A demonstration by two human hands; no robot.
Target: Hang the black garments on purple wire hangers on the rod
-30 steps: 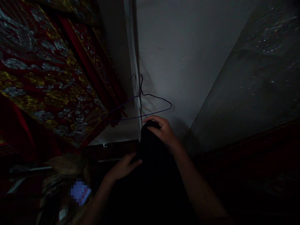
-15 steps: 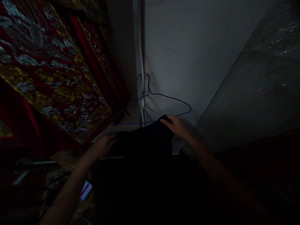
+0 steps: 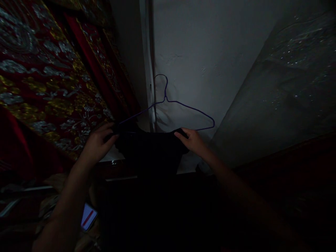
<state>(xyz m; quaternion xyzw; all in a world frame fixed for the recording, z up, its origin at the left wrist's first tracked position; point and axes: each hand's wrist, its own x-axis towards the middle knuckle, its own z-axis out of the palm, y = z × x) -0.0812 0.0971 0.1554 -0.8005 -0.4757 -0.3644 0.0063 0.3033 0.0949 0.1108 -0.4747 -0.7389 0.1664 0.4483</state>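
Note:
A dark garment (image 3: 152, 150), nearly black in the dim light, is stretched between my two hands; its exact kind is hard to make out. My left hand (image 3: 101, 140) pinches its left upper edge, where the left end of a purple wire hanger (image 3: 187, 106) disappears behind or into the cloth. At the right, my right hand (image 3: 191, 140) grips the upper edge between thumb and fingers. The hanger's right shoulder stands bare above that hand. Its hook overlaps a pale vertical strip (image 3: 151, 87) by the wall; whether it hangs there I cannot tell.
Red cloth with gold and silver embroidery (image 3: 60, 105) hangs on the left. A pale wall (image 3: 204, 45) lies ahead, with translucent plastic sheeting (image 3: 294, 94) to the right. A lit phone (image 3: 88, 217) rests at the lower left among dim clutter.
My left hand has moved left and up with the garment's edge, bringing it over the hanger's left end. The cloth is now spread wider. My right hand keeps its grip.

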